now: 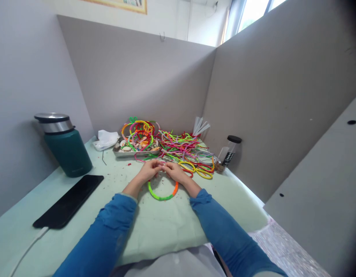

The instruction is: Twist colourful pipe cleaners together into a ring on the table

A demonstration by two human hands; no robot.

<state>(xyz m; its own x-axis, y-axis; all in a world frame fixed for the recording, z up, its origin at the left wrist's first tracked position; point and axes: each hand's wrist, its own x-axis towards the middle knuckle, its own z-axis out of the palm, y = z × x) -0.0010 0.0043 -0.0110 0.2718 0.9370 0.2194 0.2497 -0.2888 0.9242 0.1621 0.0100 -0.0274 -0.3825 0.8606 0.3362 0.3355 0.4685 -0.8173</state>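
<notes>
A fuzzy ring [161,198], green and lime with orange at its right side, hangs or lies low over the middle of the table. Both hands meet at its far side, fingertips pinched close together. My left hand [149,171] is closed on the ring's upper left part. My right hand [174,171] is closed on its upper right part. The fingers hide that stretch of the ring. Just beyond the hands lies a heap of colourful fuzzy stems [182,146], with yellow loops [205,172] to the right of my right hand.
A metal tray [136,154] holds shell-like pieces and finished-looking fuzzy loops. White tissue [107,139] is left of it. A green bottle [69,151] and a black phone [69,201] with a white cable stand and lie at left. A black-lidded jar [230,152] is at right. Grey partitions [143,73] enclose the table.
</notes>
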